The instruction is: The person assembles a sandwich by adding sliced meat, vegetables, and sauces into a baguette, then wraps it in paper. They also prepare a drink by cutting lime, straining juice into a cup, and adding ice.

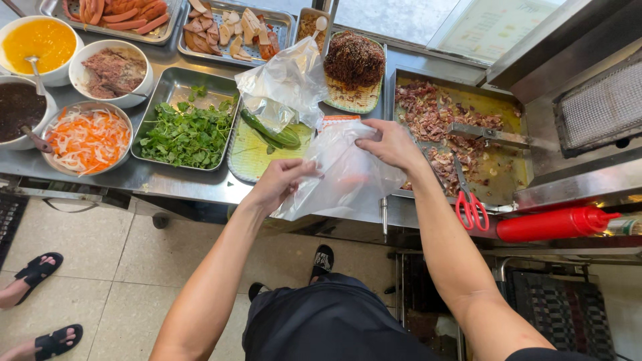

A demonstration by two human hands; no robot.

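Clear plastic bag (348, 177) stretched between both hands.

Your hands hold the plastic bag (348, 175) above the surface's (167, 179) front edge. Left of it lies the herb tray (187, 127), with the shredded vegetable bowl (87, 139) further left. Right of it sits the meat tray (461, 137); scissors (468, 200) lie in it, the squeeze bottle (555, 224) before it.

Bare forearms, no sleeves showing — dark shorts, black sandals on the feet.
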